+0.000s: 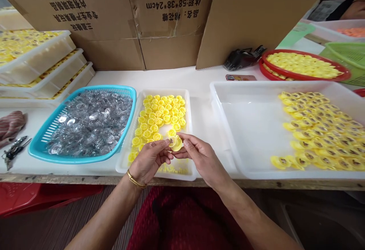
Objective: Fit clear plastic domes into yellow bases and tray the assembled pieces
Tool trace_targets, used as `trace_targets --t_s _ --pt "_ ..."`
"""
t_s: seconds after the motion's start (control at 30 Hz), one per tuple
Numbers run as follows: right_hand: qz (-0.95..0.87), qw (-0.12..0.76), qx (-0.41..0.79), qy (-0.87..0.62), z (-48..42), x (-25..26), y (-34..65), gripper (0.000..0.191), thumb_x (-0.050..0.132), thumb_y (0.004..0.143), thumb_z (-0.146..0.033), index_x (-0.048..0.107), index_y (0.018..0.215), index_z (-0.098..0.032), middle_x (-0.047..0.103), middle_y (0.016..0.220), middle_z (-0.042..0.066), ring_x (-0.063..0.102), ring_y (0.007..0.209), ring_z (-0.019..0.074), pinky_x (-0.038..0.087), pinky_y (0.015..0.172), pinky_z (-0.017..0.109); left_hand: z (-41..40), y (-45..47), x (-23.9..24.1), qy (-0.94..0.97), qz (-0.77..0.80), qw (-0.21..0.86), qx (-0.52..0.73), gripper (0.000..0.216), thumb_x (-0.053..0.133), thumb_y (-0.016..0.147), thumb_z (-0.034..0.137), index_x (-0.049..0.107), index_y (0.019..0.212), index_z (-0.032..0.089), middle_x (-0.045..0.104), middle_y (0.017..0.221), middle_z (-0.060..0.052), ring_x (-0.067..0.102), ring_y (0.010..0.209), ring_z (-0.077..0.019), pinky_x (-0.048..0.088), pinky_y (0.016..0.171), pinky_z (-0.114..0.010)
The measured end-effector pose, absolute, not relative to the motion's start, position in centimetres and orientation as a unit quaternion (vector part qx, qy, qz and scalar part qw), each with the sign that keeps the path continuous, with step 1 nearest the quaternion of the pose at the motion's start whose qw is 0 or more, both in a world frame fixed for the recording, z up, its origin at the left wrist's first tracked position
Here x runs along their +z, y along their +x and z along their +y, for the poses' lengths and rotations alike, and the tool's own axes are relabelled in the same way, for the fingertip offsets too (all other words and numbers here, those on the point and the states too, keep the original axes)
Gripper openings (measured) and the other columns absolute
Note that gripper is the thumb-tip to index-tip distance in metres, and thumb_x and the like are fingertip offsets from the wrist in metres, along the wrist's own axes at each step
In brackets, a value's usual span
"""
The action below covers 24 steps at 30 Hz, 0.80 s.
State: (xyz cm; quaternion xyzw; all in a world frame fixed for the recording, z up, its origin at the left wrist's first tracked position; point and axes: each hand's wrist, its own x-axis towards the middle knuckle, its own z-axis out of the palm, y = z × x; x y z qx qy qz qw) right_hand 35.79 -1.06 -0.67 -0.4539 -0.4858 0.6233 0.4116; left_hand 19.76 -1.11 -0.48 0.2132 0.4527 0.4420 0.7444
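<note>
My left hand (151, 159) and right hand (203, 158) meet over the near part of the small white tray (190, 128). The fingers of both are pinched nearly closed, one hand at each side of a yellow piece (179, 144). It is round, smooth and shiny, with a little dark mark on its left side. Under and past my hands, the tray holds yellow cups (158, 121), small and round. To the left, a blue plastic basket (80, 160) with slots in its rim is heaped with shiny see-through discs (91, 124). To the right, a big smooth white tray (251, 128) has rows of marked yellow pieces (322, 136) on its right side. Far back stands flat brown cardboard (171, 6).
</note>
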Motion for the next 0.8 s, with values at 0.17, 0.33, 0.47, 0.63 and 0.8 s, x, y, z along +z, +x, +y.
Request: trace_targets --t_s 0.17,0.33,0.47,0.63,0.8 --pt "-0.506 0.407 0.603 -0.463 -1.2 -0.3 35.8 0.045 0.055 0.087 -0.046 0.058 0.121 -0.018 0.071 0.094 0.006 0.072 0.079 0.0214 0.057 0.082 0.042 -1.2 20.3 -0.2 0.26 0.465 0.712 0.457 0.031 0.08 0.065 0.036 0.067 0.075 0.01 0.063 0.057 -0.003 0.058 0.053 -0.0094 0.045 0.049 -0.017" --pt "-0.521 0.409 0.596 -0.454 -1.3 0.0 35.9 0.044 0.055 0.086 -0.045 0.057 0.121 -0.019 0.07 0.098 0.007 0.072 0.081 0.0213 0.057 0.082 0.041 -1.4 20.7 0.2 0.305 0.502 0.662 0.465 0.032 0.078 0.066 0.038 0.066 0.076 0.01 0.062 0.056 -0.001 0.055 0.05 -0.0086 0.044 0.048 -0.018" --pt "-0.518 0.41 0.595 -0.457 -1.3 -0.5 36.0 0.046 0.057 0.086 -0.045 0.055 0.122 -0.018 0.07 0.09 0.005 0.071 0.083 0.0207 0.057 0.082 0.039 -1.5 21.1 0.0 0.339 0.531 0.628 0.456 0.034 0.077 0.066 0.04 0.065 0.078 0.011 0.062 0.057 -0.001 0.056 0.049 -0.0098 0.045 0.048 -0.019" --pt "-0.496 0.427 0.587 -0.477 -1.5 -1.3 36.4 0.033 0.059 0.084 -0.038 0.06 0.111 -0.019 0.065 0.082 0.001 0.069 0.072 0.0152 0.058 0.071 0.03 -2.0 22.1 0.1 0.415 0.588 0.563 0.406 0.043 0.075 0.065 0.048 0.067 0.085 0.011 0.065 0.062 -0.004 0.059 0.053 -0.014 0.05 0.051 -0.023" --pt "-0.544 0.399 0.486 -0.556 0.8 -1.2 41.3 0.027 0.054 0.086 -0.027 0.062 0.11 -0.018 0.067 0.089 0.003 0.066 0.082 0.0138 0.056 0.073 0.027 -2.1 21.1 -1.1 0.441 0.604 0.541 0.385 0.052 0.067 0.07 0.056 0.067 0.103 0.016 0.07 0.098 -0.008 0.067 0.075 -0.0207 0.057 0.059 -0.026"
